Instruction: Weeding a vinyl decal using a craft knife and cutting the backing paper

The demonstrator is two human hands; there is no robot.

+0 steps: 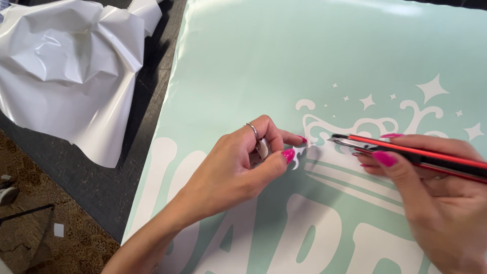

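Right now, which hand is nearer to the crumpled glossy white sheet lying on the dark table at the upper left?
Left. The left hand pinches a small white vinyl scrap, just right of the crumpled glossy white sheet; the right hand, holding a red-and-black knife, is farther right.

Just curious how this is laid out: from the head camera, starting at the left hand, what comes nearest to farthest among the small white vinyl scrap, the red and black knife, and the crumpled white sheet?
1. Small white vinyl scrap, pinched at the left hand's fingertips.
2. Red and black knife, just right, in the right hand.
3. Crumpled white sheet, far upper left.
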